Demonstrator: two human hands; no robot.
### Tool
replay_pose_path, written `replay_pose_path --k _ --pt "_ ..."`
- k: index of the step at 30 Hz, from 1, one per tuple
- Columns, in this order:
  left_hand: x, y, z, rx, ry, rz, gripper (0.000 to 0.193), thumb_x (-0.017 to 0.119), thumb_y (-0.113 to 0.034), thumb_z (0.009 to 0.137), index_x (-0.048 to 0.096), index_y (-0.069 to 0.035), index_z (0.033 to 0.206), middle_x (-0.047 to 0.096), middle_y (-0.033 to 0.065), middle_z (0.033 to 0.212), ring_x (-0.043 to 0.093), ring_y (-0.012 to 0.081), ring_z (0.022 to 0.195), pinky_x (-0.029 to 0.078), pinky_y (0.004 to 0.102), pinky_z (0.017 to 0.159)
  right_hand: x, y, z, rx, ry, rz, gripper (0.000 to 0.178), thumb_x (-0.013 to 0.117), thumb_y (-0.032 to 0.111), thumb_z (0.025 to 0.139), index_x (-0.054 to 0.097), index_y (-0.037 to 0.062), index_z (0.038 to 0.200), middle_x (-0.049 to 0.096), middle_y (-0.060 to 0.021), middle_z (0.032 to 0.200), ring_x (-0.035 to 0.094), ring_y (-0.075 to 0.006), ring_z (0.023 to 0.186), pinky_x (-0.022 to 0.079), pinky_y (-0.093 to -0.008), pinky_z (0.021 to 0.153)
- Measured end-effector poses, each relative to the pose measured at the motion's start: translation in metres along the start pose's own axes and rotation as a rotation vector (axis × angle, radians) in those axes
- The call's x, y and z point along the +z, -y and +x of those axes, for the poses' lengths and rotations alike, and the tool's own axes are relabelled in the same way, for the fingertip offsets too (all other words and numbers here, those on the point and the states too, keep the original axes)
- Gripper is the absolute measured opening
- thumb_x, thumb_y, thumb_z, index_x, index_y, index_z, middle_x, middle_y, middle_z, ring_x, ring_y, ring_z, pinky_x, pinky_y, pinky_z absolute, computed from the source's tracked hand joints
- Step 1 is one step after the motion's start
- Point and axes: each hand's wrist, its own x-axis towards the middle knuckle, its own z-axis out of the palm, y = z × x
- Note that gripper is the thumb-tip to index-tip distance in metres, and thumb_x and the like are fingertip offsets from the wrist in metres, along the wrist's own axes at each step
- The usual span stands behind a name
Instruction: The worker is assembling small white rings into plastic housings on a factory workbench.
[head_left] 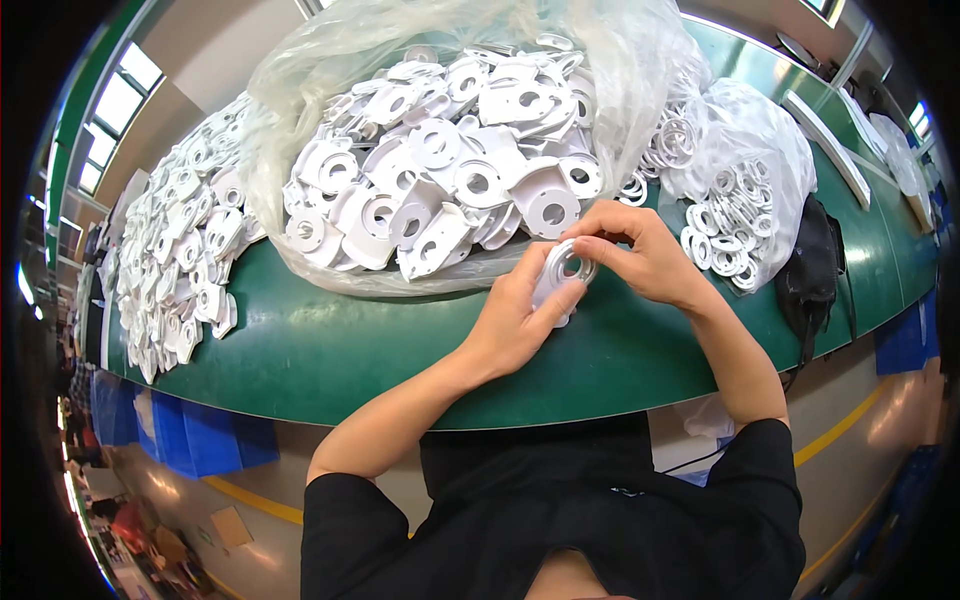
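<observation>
A white plastic part with a round hole (552, 284) is held above the table by my left hand (508, 318), its thumb on the near side and its fingers behind. The fingers of my right hand (640, 250) are closed on the part's upper right rim, thumb and fingertips pinching there. Ring-shaped ridges surround the hole; I cannot tell whether a separate ring sits on it. Just beyond my hands lies a big heap of similar white plastic parts (440, 145) in a clear plastic bag (285, 75). White rings (735, 215) spill from a smaller bag to the right.
The green table (350, 350) curves across the view. More white parts (185, 250) are piled at its left end. A black bag (808, 265) lies by the right edge, with a long white strip (828, 150) behind. Blue bins (205, 432) stand below the table.
</observation>
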Motion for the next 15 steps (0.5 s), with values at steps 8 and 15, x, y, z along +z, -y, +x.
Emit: replay_pose_path --k 8,15 --pt "-0.004 0.001 0.001 0.074 -0.129 0.369 0.022 0.047 -0.018 0.094 0.052 0.000 0.082 0.054 0.0186 0.063 0.052 0.0364 0.055 0.037 0.0406 0.051 0.008 0.008 -0.005 -0.222 0.039 -0.418 0.010 0.061 0.009 0.087 0.062 -0.0002 0.088 0.059 -0.0097 0.075 0.056 -0.0205 0.069 0.044 -0.0296 0.064" --pt "-0.001 0.009 -0.001 0.117 -0.276 -0.021 0.022 0.039 -0.021 0.101 0.050 -0.002 0.105 0.056 0.0068 0.088 0.051 0.0093 0.082 0.042 0.0278 0.070 0.028 0.005 -0.002 0.022 -0.213 0.295 0.017 0.059 0.015 0.093 0.063 -0.0008 0.099 0.064 -0.0027 0.083 0.056 -0.0067 0.075 0.045 -0.0222 0.068"
